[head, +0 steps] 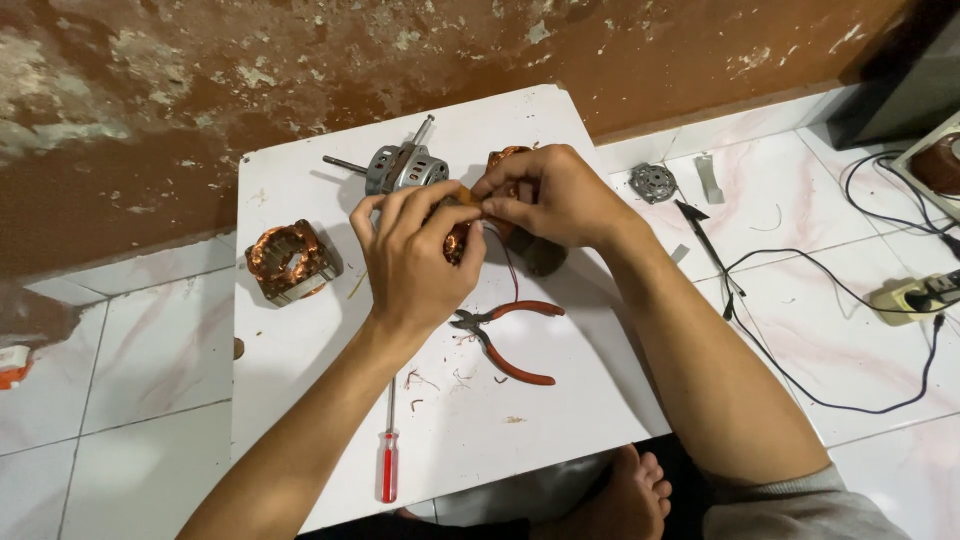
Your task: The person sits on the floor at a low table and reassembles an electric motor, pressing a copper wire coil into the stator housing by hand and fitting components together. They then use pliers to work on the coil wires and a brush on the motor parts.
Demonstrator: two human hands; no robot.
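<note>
Copper-wound motor coil (pixel 462 235) sits clamped between the fingers of both the left hand (pixel 412 262) and right hand (pixel 548 198), above a low white table (pixel 560 370). Around it, pale marble floor tiles (pixel 150 370) meet a peeling brown wall (pixel 200 90).

I am looking down at two bare forearms, with no watch, ring or glove showing on either one. My left hand (pixel 410 262) and right hand (pixel 552 195) are showing short, plain nails. A grey sleeve (pixel 800 500) with a ribbed hem is covering my right upper arm at the bottom edge. My left arm is showing no sleeve at all. A bare foot (pixel 630 495) is poking out below, with no shoe or sock.
</note>
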